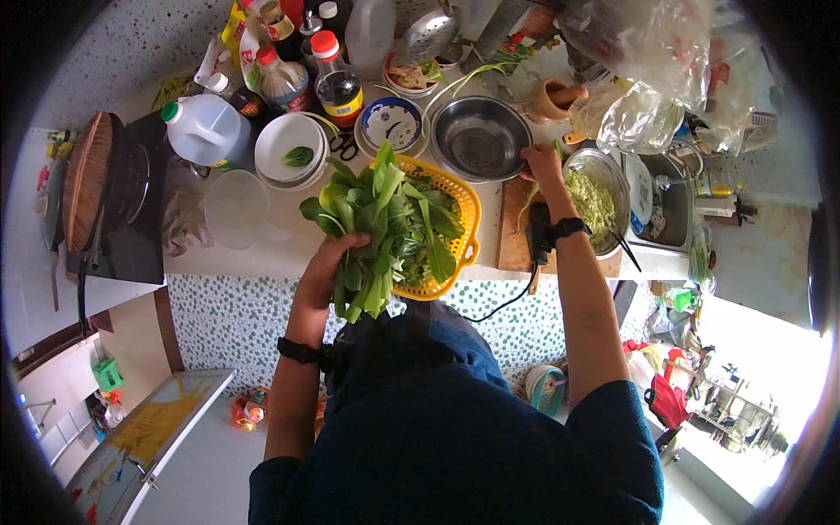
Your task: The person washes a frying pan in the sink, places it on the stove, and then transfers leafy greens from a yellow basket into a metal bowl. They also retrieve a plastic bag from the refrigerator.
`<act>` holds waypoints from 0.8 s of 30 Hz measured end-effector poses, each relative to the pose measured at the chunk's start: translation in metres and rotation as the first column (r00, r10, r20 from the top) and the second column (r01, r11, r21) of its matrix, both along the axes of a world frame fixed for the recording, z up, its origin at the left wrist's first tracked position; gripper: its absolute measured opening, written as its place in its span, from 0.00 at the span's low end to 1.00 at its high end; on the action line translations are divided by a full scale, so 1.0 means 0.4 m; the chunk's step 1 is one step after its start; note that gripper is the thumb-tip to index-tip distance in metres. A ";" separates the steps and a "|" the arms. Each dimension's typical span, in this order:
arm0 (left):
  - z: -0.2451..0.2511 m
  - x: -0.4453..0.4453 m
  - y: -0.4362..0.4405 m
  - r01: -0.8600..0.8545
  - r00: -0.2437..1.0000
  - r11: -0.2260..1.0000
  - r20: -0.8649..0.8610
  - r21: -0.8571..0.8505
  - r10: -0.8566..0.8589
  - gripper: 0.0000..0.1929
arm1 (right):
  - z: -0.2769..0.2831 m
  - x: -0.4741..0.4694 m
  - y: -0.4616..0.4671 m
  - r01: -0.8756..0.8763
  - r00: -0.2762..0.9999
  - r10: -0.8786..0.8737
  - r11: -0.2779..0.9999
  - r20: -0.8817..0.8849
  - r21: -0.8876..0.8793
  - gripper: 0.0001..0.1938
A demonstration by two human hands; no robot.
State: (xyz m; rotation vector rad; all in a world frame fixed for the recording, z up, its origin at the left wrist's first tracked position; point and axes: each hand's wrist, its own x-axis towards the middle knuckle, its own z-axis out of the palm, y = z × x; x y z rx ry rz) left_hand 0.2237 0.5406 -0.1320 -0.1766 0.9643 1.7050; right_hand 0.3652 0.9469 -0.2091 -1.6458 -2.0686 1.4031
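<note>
Leafy greens (367, 210) are bunched in my left hand (331, 259), over the left side of a yellow plastic colander (469, 210). More leaves lie inside the colander, whose near rim reaches past the counter's front edge. My right hand (546, 167) is beside the right rim of a steel bowl (482, 138), fingers bent near a thin green stalk; what it grips is partly hidden. Under my right forearm lies a wooden cutting board (512, 226). To its right, a metal bowl (620, 177) holds a shredded pale-green mixture (590, 200) and a dark-handled utensil (627, 246).
White bowls (289, 147), a plastic jug (207, 131) and a soy sauce bottle (338, 92) stand at the back left. Black scissors (344, 146) lie by the plates. A mortar (548, 98) stands behind my right hand; the sink (676, 223) is far right.
</note>
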 end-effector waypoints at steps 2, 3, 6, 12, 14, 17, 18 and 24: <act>0.008 -0.001 0.003 0.007 0.999 1.000 0.039 0.019 -0.008 0.31 | 0.028 0.011 -0.012 0.047 0.992 -0.054 0.997 -0.117 -0.054 0.12; 0.011 -0.003 0.005 0.021 0.999 0.999 0.041 0.028 -0.022 0.30 | 0.044 0.018 -0.019 0.019 0.984 -0.033 0.997 -0.174 -0.079 0.10; 0.022 -0.001 0.003 0.011 1.000 0.999 -0.017 0.039 -0.011 0.26 | 0.102 0.042 -0.041 -0.021 0.958 -0.032 0.983 -0.286 -0.180 0.07; 0.050 -0.009 0.014 -0.021 1.000 0.994 0.019 0.110 0.019 0.26 | 0.237 0.121 -0.072 -0.051 0.812 -0.126 0.957 -0.571 -0.285 0.09; 0.063 -0.013 0.020 -0.051 0.998 0.986 -0.039 0.160 0.058 0.25 | 0.271 0.145 -0.086 -0.063 0.804 -0.008 0.993 -0.595 -0.099 0.11; 0.082 -0.021 0.023 -0.043 0.994 0.981 -0.086 0.188 0.060 0.25 | 0.309 0.157 -0.104 -0.011 0.875 0.083 0.988 -0.477 0.152 0.12; 0.087 -0.026 0.020 -0.049 0.996 0.989 -0.062 0.142 0.058 0.25 | 0.320 0.159 -0.112 -0.012 0.897 0.118 0.970 -0.425 0.245 0.12; 0.096 -0.039 -0.002 -0.096 0.995 0.989 -0.015 0.115 0.098 0.22 | 0.342 0.156 -0.231 -0.134 0.929 0.321 0.759 -0.186 0.638 0.17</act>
